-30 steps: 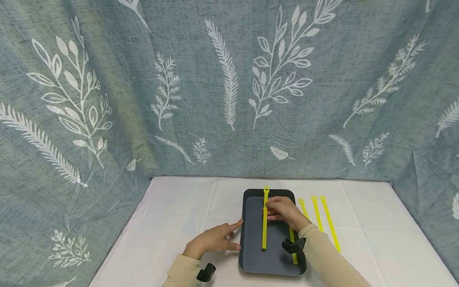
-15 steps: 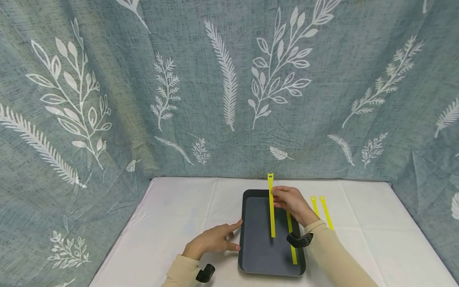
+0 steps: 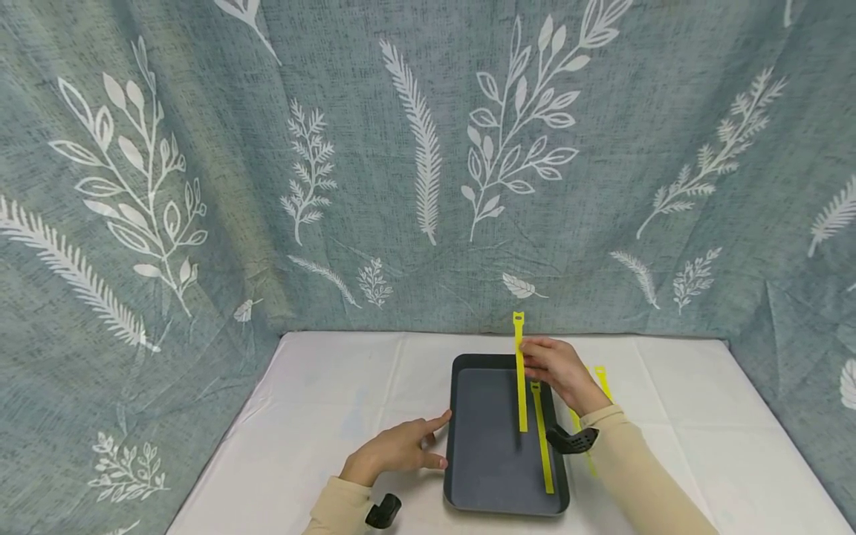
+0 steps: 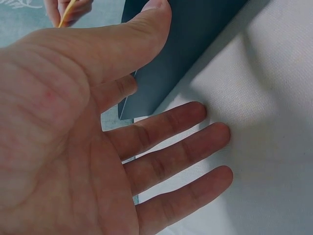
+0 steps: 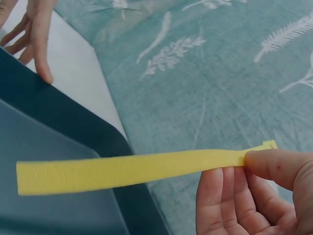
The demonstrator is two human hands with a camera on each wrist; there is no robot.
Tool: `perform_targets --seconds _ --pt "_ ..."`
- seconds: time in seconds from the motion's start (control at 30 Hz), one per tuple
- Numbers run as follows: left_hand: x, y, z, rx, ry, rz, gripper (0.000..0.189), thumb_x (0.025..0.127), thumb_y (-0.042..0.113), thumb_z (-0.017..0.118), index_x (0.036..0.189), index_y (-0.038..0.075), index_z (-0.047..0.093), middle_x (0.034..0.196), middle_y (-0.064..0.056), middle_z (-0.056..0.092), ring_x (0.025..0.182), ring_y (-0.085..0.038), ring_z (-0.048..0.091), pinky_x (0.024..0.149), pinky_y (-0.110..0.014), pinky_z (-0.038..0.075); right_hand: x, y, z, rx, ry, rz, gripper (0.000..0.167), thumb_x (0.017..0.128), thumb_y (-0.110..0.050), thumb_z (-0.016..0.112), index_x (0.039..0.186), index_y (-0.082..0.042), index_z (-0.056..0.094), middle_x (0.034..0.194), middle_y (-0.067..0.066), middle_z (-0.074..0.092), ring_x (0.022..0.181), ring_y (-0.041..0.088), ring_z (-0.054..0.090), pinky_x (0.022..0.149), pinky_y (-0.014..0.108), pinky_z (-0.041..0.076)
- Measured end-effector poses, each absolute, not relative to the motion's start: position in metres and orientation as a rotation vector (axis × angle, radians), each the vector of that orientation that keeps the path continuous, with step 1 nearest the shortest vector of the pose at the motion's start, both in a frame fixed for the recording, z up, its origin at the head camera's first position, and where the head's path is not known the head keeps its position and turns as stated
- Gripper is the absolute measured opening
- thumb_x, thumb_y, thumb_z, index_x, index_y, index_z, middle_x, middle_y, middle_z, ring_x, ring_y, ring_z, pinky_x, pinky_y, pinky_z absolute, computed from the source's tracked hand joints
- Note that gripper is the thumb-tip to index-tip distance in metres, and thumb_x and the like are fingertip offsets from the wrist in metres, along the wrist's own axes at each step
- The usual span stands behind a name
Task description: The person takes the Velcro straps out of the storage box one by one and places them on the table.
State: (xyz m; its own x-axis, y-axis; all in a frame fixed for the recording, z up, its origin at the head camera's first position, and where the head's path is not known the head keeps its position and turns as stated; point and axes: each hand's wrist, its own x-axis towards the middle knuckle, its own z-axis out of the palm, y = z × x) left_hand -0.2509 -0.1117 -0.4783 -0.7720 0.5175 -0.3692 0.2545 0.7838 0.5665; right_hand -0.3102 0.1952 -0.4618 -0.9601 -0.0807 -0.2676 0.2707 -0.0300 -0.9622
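Note:
My right hand (image 3: 560, 369) pinches a yellow hook-and-loop cable tie (image 3: 521, 386) near its slotted head, thumb against fingers. The tie hangs upright over the right half of a dark grey tray (image 3: 491, 490); in the right wrist view the strap (image 5: 112, 171) stretches out to the left from the fingertips. A second yellow tie (image 3: 545, 453) lies lengthwise inside the tray along its right side. My left hand (image 3: 397, 447) has its fingers spread, with thumb and forefinger at the tray's left rim. Its palm (image 4: 63, 147) holds nothing.
More yellow ties (image 3: 601, 377) lie on the white tablecloth (image 3: 675, 416) right of the tray, partly hidden by my right hand and wrist. A grey-green leaf-print curtain (image 3: 374, 186) rises behind the table.
My right hand has lifted the cable tie and moved it to the right and away from me, still pinching it. The left hand and tray have stayed put.

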Motion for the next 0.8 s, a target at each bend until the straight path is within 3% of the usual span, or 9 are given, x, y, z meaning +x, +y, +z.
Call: perform_targets --seconds 0.53,0.8 --pt "-0.251 -0.112 -0.479 0.593 2.473 0.66 0.084 0.086 0.038 0.08 0.157 0.023 0.039 0.115 -0.007 0.068 0.103 -0.024 0.065 0.091 -0.047 0.05 -0.311 0.22 -0.45 0.276 2.061 -2.077 0.054 0.104 -0.029 0.059 0.148 -0.001 0.047 0.117 -0.003 0.059 0.099 0.01 0.059 0.086 0.022 0.054" --pt "-0.251 -0.111 -0.475 0.58 2.471 0.676 0.083 0.086 0.036 0.081 0.157 0.022 0.04 0.114 -0.008 0.069 0.095 -0.02 0.064 0.088 -0.046 0.051 -0.31 0.228 -0.444 0.275 2.075 -2.092 0.056 0.104 -0.031 0.059 0.147 0.0 0.047 0.114 -0.007 0.059 0.099 0.009 0.059 0.084 0.022 0.054"
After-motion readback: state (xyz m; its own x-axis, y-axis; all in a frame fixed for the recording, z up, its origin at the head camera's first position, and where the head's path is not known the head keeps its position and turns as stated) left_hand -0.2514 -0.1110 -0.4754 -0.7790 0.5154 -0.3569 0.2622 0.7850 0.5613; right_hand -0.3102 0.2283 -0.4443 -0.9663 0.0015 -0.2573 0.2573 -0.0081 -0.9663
